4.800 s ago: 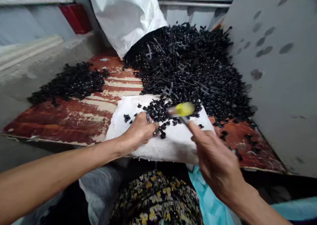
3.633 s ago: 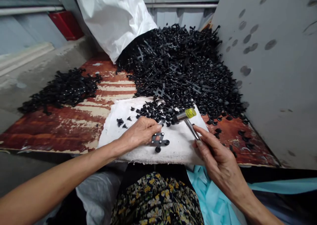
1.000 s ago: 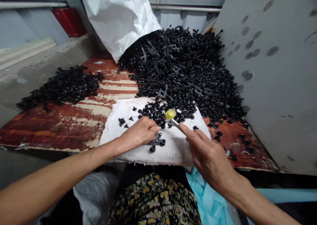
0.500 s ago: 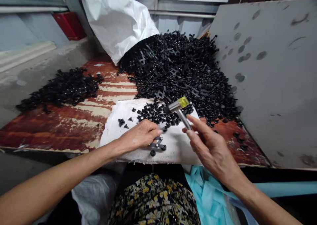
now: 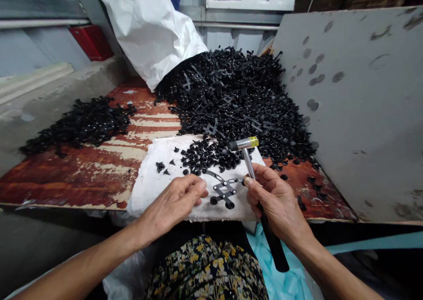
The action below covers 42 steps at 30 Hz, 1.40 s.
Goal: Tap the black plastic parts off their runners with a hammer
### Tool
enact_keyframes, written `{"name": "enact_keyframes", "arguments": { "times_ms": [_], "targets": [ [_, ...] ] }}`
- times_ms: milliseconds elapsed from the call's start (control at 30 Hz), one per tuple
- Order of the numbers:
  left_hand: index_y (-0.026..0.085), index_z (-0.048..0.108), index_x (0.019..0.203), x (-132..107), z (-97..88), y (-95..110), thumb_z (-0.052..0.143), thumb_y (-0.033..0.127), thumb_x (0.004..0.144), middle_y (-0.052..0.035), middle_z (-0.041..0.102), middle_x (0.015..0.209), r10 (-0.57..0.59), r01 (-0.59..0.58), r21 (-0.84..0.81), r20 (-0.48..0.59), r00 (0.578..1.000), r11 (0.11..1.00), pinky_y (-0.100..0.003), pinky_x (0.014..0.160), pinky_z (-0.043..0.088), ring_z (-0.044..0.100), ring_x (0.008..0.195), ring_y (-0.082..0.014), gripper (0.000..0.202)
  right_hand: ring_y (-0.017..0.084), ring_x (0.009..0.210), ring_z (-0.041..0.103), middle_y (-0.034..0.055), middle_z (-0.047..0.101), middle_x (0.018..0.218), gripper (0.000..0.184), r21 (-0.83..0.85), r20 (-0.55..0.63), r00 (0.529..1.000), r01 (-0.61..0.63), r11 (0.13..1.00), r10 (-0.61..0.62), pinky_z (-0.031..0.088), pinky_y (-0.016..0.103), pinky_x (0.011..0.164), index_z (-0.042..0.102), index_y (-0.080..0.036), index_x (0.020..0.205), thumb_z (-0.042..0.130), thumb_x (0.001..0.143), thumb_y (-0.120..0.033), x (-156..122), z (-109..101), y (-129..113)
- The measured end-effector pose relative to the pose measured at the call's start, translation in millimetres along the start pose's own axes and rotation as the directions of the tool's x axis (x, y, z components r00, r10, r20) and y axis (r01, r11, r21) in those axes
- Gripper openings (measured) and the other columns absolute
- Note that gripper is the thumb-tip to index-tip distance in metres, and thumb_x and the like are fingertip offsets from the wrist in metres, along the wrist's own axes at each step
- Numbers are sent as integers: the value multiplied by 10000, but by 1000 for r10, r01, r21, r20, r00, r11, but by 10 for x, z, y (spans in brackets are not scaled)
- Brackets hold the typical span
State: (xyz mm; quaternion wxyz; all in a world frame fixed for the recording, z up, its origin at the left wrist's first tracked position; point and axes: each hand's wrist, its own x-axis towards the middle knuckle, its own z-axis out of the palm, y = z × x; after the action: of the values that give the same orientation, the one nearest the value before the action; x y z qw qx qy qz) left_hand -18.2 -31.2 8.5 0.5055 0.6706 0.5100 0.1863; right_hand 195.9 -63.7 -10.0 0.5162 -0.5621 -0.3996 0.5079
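Black plastic: a heap of small moulded parts (image 5: 231, 101) spills from a white sack (image 5: 148, 31) onto a peeling red board (image 5: 66, 176), with a smaller heap (image 5: 79, 124) off to the left.

Piece in front: a black plastic runner (image 5: 223, 192) with knobbed ends lies flat on a white cloth (image 5: 148, 198), between the hands and just below a loose cluster of parts (image 5: 208, 157).

Handling: the runner looks light and fairly stiff, and its thin bars may snap. It seems best taken by a main bar, not by the small knobs.

Left hand (image 5: 172, 207): relaxed, fingers loosely curved and a little spread, just beside the runner, holding nothing.

Right hand (image 5: 274, 203): fingers closed around a small hammer (image 5: 248, 163), thumb tip just beside the runner's right end.

Hammer: it has a metal head with a yellow face, a steel shaft and a black grip (image 5: 277, 256). It likely feels weighted toward the head, so the grip is the natural place to hold.

Change: half a second earlier, the left fingers lay over the runner and the right fingers held the hammer tilted by its shaft. Now the runner lies uncovered, and the hammer stands nearly upright with its grip showing below the hand.
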Motion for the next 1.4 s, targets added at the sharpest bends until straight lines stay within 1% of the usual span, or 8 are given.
{"name": "enact_keyframes", "arguments": {
  "times_ms": [167,300,467,567,667,933,1233,1400],
  "targets": [
    [178,492,694,82,143,173,436,494,890,52,433,586,43,-43,-1,25,999,999,-209,490,292,374,532,-82,376,107,470,456,-46,545,645,389,-118,43,995,89,989,-85,418,249,451,608,-187,1106,656,797,-417,-40,75,11],
    [179,459,638,170,177,257,507,431,812,52,451,548,-44,47,-142,20,999,989,-196,441,235,364,482,-67,310,158,625,598,47,662,845,344,-340,100,978,207,917,-184,518,308,604,616,-172,1136,555,871,-383,-65,2,25],
    [178,453,624,203,125,208,532,432,756,21,539,566,-91,94,-212,23,996,973,-188,455,277,434,495,-72,297,248,969,662,128,689,1057,385,-636,258,860,494,592,-440,539,390,814,589,-177,1254,417,909,-183,33,-168,82],
    [178,461,654,211,106,201,531,441,751,16,568,602,-97,109,-235,63,993,966,-198,472,332,467,492,-75,289,264,922,677,149,686,994,441,-743,338,827,527,412,-449,552,426,794,572,-148,1293,374,900,-118,50,-225,98],
    [173,486,698,222,96,223,523,438,765,33,542,610,-115,129,-235,76,991,963,-198,463,350,477,476,-73,275,279,857,690,163,681,929,456,-780,377,809,540,317,-452,570,441,739,566,-99,1303,355,899,-100,-40,-293,110],
    [153,532,732,290,44,294,496,405,815,38,489,590,-130,146,-119,131,983,982,-154,399,275,394,444,-49,268,236,917,689,129,683,1018,442,-734,304,795,547,403,-525,575,339,750,550,-181,1320,404,912,-96,-190,-401,155],
    [156,555,814,279,-27,112,483,481,837,45,499,613,-94,111,-91,168,981,990,-158,416,273,381,457,-48,334,262,809,688,144,661,920,481,-783,391,810,542,304,-437,577,401,690,549,-134,1334,351,897,-92,-78,-304,101],
    [150,551,799,347,7,108,444,481,830,44,467,587,-77,85,-28,220,973,996,-188,400,240,342,430,-55,349,236,1014,687,162,698,1117,386,-722,289,808,536,437,-514,575,345,828,579,-144,1282,425,928,-130,-214,-444,201]
  ]
}}
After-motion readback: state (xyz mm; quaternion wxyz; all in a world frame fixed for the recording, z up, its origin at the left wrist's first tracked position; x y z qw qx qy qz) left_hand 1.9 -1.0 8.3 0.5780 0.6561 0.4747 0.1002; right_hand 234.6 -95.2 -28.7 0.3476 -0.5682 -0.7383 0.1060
